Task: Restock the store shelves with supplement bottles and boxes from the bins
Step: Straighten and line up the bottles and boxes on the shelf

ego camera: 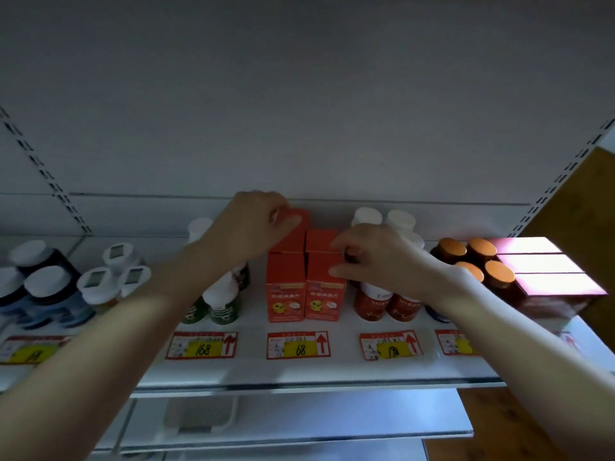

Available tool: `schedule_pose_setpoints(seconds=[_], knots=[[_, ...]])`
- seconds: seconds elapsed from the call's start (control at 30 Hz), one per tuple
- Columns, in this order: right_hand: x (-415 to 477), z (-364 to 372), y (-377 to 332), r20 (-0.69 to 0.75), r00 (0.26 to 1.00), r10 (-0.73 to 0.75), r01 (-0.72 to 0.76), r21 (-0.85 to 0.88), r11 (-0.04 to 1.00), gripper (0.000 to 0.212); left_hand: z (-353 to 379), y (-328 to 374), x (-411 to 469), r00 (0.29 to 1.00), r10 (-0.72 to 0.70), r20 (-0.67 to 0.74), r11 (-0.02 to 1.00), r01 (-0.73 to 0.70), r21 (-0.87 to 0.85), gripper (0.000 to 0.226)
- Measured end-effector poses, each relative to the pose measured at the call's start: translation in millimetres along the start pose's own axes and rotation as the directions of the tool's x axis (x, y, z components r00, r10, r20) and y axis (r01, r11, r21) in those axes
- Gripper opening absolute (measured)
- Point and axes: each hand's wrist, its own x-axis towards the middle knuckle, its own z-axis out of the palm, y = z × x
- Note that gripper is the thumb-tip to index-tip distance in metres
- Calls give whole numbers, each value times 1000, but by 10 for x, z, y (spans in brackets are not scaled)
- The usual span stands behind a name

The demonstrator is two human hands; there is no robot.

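Observation:
Several orange-red boxes stand in two rows in the middle of the white shelf [299,371]. My left hand [256,221] grips the back left orange box [293,231] from above, fingers curled over its top. My right hand [372,257] pinches the upper right edge of the front right orange box [324,287], thumb on its side. The front left orange box [285,287] stands untouched beside it. Both forearms reach in from below.
Green bottles with white caps [223,304] stand left of the boxes, red bottles [386,304] to the right. Farther left are dark blue bottles [43,287]; farther right orange-capped bottles [479,254] and pink boxes [545,271]. Price tags [298,346] line the shelf edge. A lower shelf [299,424] lies beneath.

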Motion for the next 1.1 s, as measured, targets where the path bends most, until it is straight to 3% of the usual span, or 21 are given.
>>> schedule_pose_setpoints(seconds=[0.2, 0.5, 0.87, 1.0, 1.1], knots=[[45, 274, -171, 61, 990, 124, -116, -118, 986, 15, 213, -130, -443, 981, 23, 193, 999, -18, -26, 37], [-55, 318, -192, 17, 998, 63, -61, -72, 996, 24, 378, -188, -595, 978, 1, 209, 955, 60, -289, 41], [-6, 427, -58, -4, 998, 57, -57, -21, 998, 20, 422, -194, -607, 981, -17, 193, 965, 66, -254, 45], [-8, 356, -61, 58, 997, 52, -52, 3, 999, 19, 356, -134, -630, 983, 4, 184, 963, 45, -265, 43], [81, 214, -65, 10, 996, 90, -90, 87, 992, 17, 236, -133, -511, 995, -23, 97, 989, 37, -143, 37]])
